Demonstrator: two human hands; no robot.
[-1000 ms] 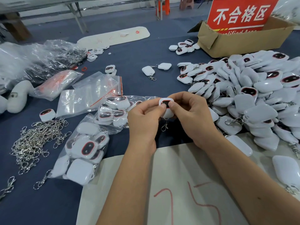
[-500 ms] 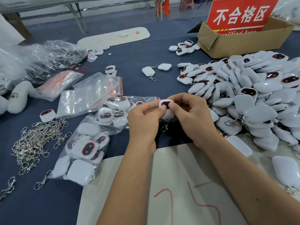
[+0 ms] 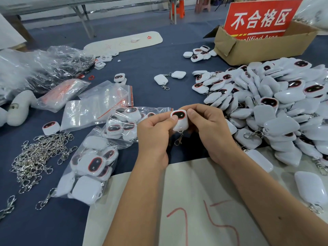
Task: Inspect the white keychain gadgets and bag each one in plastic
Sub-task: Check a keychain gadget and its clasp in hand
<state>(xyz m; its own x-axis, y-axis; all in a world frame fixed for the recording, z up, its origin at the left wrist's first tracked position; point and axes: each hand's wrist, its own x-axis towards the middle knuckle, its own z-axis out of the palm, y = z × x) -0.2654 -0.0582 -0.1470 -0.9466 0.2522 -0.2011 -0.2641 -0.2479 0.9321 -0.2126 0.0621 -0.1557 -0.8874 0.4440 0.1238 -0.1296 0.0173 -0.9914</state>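
A white keychain gadget (image 3: pixel 179 120) is being held just above the middle of a blue-covered table (image 3: pixel 177 89), gripped from both sides. The left hand (image 3: pixel 153 137) is pinching its left edge, with the thumb pressed beside the dark, red-rimmed screen; the right hand (image 3: pixel 211 132) is curled round its right edge and top. The screen is being turned up toward the camera, and a metal clasp (image 3: pixel 178 140) is hanging free beneath it.

Toward the right edge of the table, a large heap of loose gadgets (image 3: pixel 276 110) is being crowded right up against the right wrist. Behind it, at the far right corner, a cardboard box (image 3: pixel 262 48) is standing with a red sign (image 3: pixel 260 18) inside.

Left of the hands, two clear bags filled with gadgets (image 3: pixel 92 167) are lying touching each other, the nearer one reaching the left hand. Empty zip bags (image 3: pixel 99 105) are lying behind them. Toward the left edge, a tangle of metal clasp chains (image 3: pixel 37 157) is spread out, with a single gadget (image 3: pixel 51 127) at its far side. Crumpled plastic (image 3: pixel 44 66) is piled at the far left; what it is covering cannot be made out.

At the near edge, a pale sheet with red markings (image 3: pixel 195 210) is lying under both forearms. Bare blue cloth is showing in a band across the middle, from the hands toward the far edge, where only a linked pair of gadgets (image 3: pixel 168 78) is lying.
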